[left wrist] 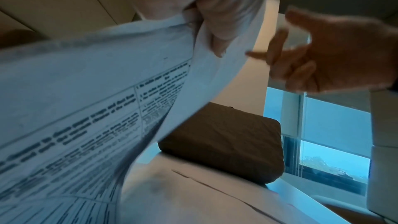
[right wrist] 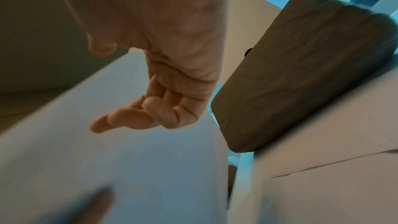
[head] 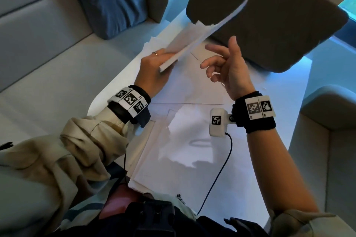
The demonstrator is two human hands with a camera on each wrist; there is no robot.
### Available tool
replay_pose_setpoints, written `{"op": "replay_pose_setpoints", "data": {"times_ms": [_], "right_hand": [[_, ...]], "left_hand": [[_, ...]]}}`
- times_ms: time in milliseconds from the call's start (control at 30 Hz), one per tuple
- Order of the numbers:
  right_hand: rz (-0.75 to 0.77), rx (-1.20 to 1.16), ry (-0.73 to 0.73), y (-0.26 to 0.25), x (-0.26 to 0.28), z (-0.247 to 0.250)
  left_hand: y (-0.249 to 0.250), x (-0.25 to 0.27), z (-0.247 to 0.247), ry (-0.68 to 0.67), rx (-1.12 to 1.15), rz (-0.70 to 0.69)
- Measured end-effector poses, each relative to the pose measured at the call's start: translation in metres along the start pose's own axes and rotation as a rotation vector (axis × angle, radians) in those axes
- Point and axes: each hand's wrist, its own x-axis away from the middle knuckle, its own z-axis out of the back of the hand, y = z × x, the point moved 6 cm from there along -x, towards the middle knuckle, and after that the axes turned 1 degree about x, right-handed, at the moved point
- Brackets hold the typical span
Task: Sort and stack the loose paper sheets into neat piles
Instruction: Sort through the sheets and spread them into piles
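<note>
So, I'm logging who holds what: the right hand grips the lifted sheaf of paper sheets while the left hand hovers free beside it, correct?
Hands are swapped. The head view shows the left hand gripping the sheaf of paper sheets, while the right hand hovers free beside it.

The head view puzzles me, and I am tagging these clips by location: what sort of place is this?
Probably an office lounge or booth: a white table strewn with printed paper sheets, pale upholstered bench seating with cushions, and a big window.
</note>
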Motion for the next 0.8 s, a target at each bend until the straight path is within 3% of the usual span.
{"op": "replay_pose_setpoints", "data": {"times_ms": [133,233,400,600,800], "right_hand": [[-0.055,0.196,0.161,0.033,-0.026,0.033],[-0.138,0.395,0.251,0.077,-0.048,0.064],[-0.445,0.782,0.253,0.141,-0.065,0.106],[-0.672,1.044,0.240,0.171,-0.057,0.113],[-0.729,1.193,0.315,0.180,-0.052,0.097]], "left_hand": [[-0.004,-0.009,0.012,0.071,-0.049,0.045],[-0.003,-0.014,0.018,0.089,-0.065,-0.001],[-0.004,-0.020,0.023,0.092,-0.054,-0.033],[-0.012,-0.021,0.028,0.085,-0.056,-0.018],[-0.016,-0.018,0.028,0.104,-0.058,-0.009]]}}
